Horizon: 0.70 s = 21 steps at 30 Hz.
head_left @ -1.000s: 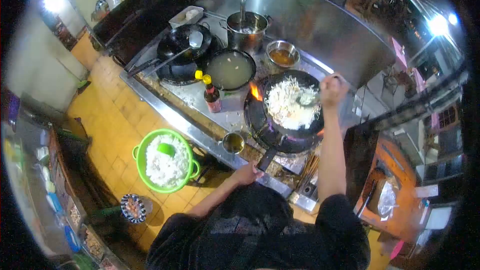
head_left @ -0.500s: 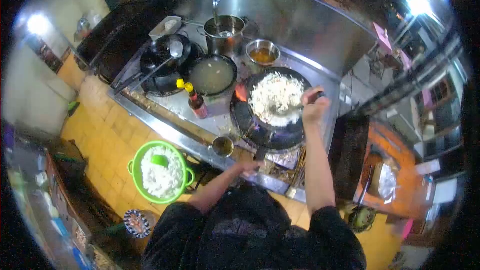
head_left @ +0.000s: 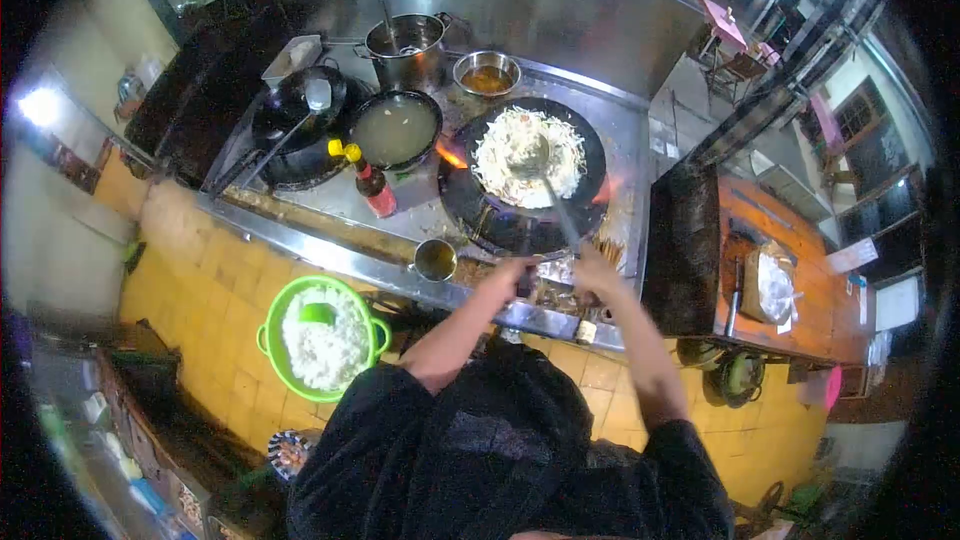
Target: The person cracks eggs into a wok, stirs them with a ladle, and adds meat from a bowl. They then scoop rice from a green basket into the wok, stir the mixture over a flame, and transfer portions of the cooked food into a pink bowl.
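A black wok (head_left: 592, 145) sits over a burner on the steel tabletop (head_left: 405, 218), with a heap of pale, shredded food (head_left: 497, 155) spread across its middle. The bowl of a long-handled ladle (head_left: 562, 212) rests in the food, its shaft slanting back over the near rim towards the person. The right hand (head_left: 598, 275) has its grip closed around the shaft near the lower end. The left hand (head_left: 508, 280) lies just beside it, at the wok's handle, its fingers apparently wrapped around it, though motion blurs the detail.

Orange flame (head_left: 452, 155) licks out at the wok's left side, with a fainter glow at its right. Near the tabletop's front edge, left of the handle, stands a small metal cup (head_left: 435, 260) of dark liquid. Farther left, a red-labelled bottle (head_left: 375, 190) stands upright, in front of a wide pan (head_left: 395, 132) of cloudy liquid. Behind are a steel bowl (head_left: 487, 73) of brown liquid and a tall pot (head_left: 408, 68) under a tap.

Lower down, left of the person, is a green tub (head_left: 275, 355) holding white rice and a green scoop (head_left: 317, 314). To the right, a plastic bag (head_left: 775, 285) lies on an orange wooden table (head_left: 815, 315).
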{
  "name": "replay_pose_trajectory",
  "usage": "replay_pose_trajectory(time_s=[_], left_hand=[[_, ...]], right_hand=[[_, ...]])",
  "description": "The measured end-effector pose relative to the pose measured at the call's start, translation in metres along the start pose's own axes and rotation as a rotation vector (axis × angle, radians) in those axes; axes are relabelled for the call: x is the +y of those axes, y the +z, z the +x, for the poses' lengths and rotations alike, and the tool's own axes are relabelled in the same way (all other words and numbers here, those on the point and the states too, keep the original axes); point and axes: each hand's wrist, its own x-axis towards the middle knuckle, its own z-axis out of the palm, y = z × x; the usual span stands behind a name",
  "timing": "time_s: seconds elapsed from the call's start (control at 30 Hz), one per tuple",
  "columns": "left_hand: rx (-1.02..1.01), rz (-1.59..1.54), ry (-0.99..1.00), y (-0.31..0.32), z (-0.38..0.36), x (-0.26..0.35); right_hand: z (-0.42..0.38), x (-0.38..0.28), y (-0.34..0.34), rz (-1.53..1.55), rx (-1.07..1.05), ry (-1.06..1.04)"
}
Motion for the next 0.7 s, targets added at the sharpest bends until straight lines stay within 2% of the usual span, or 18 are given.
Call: replay_pose_trajectory(time_s=[0.03, 0.07, 0.13, 0.17, 0.2, 0.27, 0.3, 0.33, 0.4, 0.47, 0.53, 0.57, 0.6, 0.63, 0.67, 0.7], left_hand=[[-0.01, -0.091, 0.003, 0.037, -0.038, 0.007], [-0.019, -0.188, 0.007, 0.084, -0.092, 0.021], [-0.283, -0.307, -0.117, 0.107, -0.12, 0.037], [-0.27, -0.33, -0.168, 0.117, -0.145, 0.042], [-0.264, -0.333, -0.165, 0.108, -0.142, 0.046], [-0.221, -0.131, -0.185, 0.076, -0.121, 0.054], [-0.198, -0.024, -0.078, 0.051, -0.11, 0.052], [-0.245, -0.099, -0.101, 0.02, -0.086, 0.037], [0.18, 0.146, -0.111, 0.058, -0.124, 0.018], [-0.074, 0.064, -0.172, 0.077, -0.158, -0.013], [-0.115, 0.076, -0.223, 0.091, -0.182, -0.014], [-0.147, 0.137, -0.247, 0.073, -0.159, -0.009], [-0.036, 0.154, -0.155, 0.076, -0.156, 0.015], [0.047, 0.146, -0.196, 0.069, -0.145, 0.037], [-0.106, 0.251, 0.002, 0.041, -0.116, 0.037], [-0.077, 0.204, -0.006, 0.037, -0.114, 0.032]], right_hand=[[-0.005, 0.013, -0.019, -0.582, 0.096, -0.096], [-0.043, -0.015, -0.042, -0.743, 0.138, -0.069], [-0.086, -0.058, -0.069, -0.868, 0.05, 0.087], [-0.102, -0.062, -0.076, -0.901, 0.08, -0.029], [-0.104, -0.056, -0.078, -0.901, 0.075, -0.035], [-0.108, -0.042, -0.079, -0.869, 0.016, -0.146], [-0.119, -0.05, -0.078, -0.877, 0.033, -0.159], [-0.121, -0.05, -0.071, -0.879, 0.025, -0.159], [-0.119, -0.054, -0.059, -0.916, -0.018, 0.037], [-0.121, -0.055, -0.05, -0.952, 0.016, 0.083], [-0.119, -0.042, -0.042, -0.968, 0.065, -0.033], [-0.12, -0.05, -0.044, -0.987, -0.029, 0.014], [-0.119, -0.041, -0.039, -0.98, -0.05, 0.027], [-0.116, -0.026, -0.033, -0.989, -0.019, -0.007], [-0.112, -0.018, -0.028, -0.997, 0.02, -0.045], [-0.108, -0.024, -0.022, -0.936, 0.052, 0.057]])
